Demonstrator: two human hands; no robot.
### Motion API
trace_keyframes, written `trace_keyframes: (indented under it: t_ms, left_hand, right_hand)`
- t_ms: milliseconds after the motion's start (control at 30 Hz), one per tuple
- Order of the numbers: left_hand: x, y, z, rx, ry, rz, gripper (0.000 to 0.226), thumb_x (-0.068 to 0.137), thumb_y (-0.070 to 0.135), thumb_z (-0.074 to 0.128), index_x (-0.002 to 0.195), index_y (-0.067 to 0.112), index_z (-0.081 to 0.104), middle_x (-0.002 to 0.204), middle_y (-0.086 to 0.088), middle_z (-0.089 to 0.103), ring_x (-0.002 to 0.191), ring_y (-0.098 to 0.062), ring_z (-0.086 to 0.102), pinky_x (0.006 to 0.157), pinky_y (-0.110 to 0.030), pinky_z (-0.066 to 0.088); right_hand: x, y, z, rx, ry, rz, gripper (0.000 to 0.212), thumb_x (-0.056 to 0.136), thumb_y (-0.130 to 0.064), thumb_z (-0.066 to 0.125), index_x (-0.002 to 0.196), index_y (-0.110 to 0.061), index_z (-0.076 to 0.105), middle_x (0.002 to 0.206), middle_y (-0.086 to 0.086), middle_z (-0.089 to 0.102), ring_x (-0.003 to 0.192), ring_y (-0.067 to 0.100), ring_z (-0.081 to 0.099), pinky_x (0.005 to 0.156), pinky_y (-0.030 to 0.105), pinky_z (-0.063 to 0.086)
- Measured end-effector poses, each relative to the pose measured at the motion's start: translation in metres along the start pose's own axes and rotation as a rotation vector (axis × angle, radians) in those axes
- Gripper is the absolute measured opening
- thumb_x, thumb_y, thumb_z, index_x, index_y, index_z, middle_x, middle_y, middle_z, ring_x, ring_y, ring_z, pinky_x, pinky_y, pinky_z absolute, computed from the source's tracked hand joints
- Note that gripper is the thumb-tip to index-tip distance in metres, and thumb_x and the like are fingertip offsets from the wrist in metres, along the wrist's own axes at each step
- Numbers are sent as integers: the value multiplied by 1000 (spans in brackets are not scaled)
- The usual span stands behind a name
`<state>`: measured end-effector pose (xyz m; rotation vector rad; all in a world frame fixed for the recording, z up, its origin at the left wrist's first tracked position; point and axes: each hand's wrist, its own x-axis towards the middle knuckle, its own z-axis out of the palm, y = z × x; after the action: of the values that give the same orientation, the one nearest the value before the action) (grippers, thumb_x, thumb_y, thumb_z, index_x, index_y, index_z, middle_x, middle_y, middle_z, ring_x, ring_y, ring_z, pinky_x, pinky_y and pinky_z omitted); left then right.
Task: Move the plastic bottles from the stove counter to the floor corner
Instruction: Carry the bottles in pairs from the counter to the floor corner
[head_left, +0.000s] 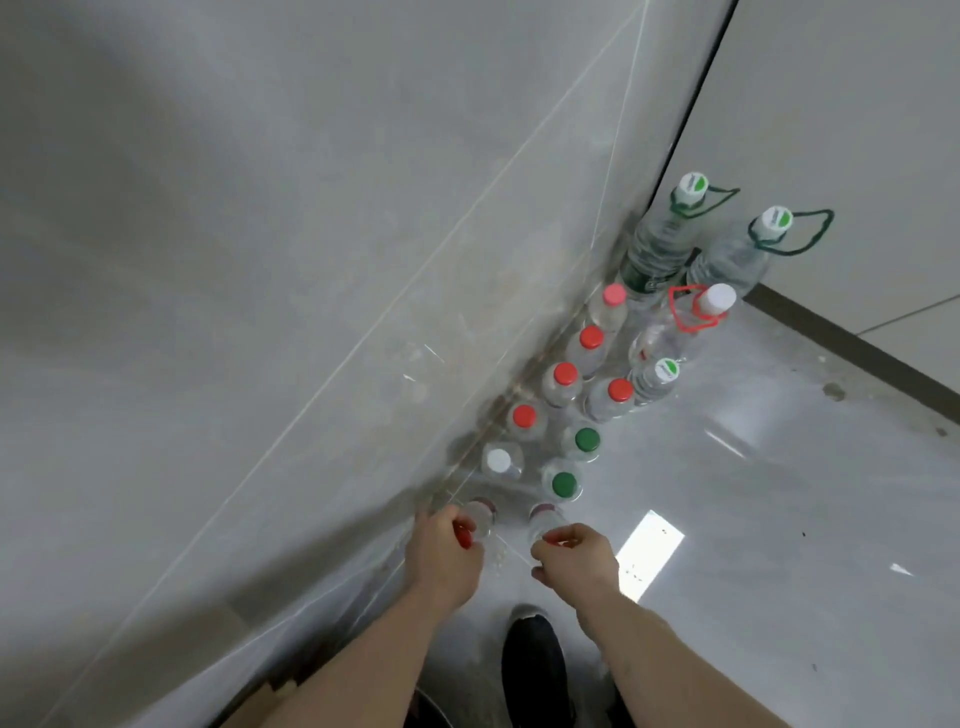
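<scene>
Nearest the camera, a black shoe (535, 660) stands on the glossy grey floor (753, 493), just behind both forearms. Ahead of it, the left hand (447, 551) is closed round the top of a clear plastic bottle with a red cap (480, 519), and the right hand (574, 553) pinches the neck of a second clear plastic bottle (545, 519) (its cap is hidden). Each bottle sits directly under its hand, apparently being set upright at the near end of a double row of capped bottles (566, 415), probably to keep the line tidy. That row hugs the pale grey wall (260, 312), running away to taller handled bottles (670, 234) in the corner.
</scene>
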<state>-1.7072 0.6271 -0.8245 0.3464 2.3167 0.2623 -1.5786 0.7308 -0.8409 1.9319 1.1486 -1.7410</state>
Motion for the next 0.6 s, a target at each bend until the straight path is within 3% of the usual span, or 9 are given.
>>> trace_keyframes:
  t_ms: [200, 367, 500, 600]
  left_hand:
    - [27, -7, 6, 27, 51, 110, 15, 77, 15, 68, 77, 26, 59, 91, 4, 55, 73, -7, 55, 65, -26, 49]
    - [37, -10, 4, 27, 33, 145, 17, 80, 12, 70, 83, 27, 62, 90, 14, 49, 80, -2, 55, 83, -29, 53]
    - [42, -9, 5, 24, 19, 174, 18, 85, 13, 70, 90, 28, 62, 104, 7, 50, 88, -7, 57, 73, -12, 43]
    - [44, -6, 6, 5, 13, 199, 16, 87, 14, 70, 93, 28, 64, 109, 5, 50, 94, -10, 58, 78, -12, 43]
  right_hand:
    - [21, 9, 29, 195, 4, 76, 15, 80, -9, 75, 93, -15, 70, 91, 7, 75, 74, 22, 78, 75, 32, 64]
    - [23, 6, 51, 334, 56, 82, 13, 81, -8, 75, 93, -12, 71, 86, 7, 75, 72, 24, 78, 73, 32, 62]
    - [22, -3, 55, 380, 91, 73, 15, 85, -15, 76, 98, -15, 70, 86, 4, 74, 73, 21, 78, 65, 26, 54]
    - [22, -6, 52, 415, 117, 74, 18, 85, -19, 78, 101, -15, 70, 79, 2, 74, 75, 21, 77, 68, 28, 56]
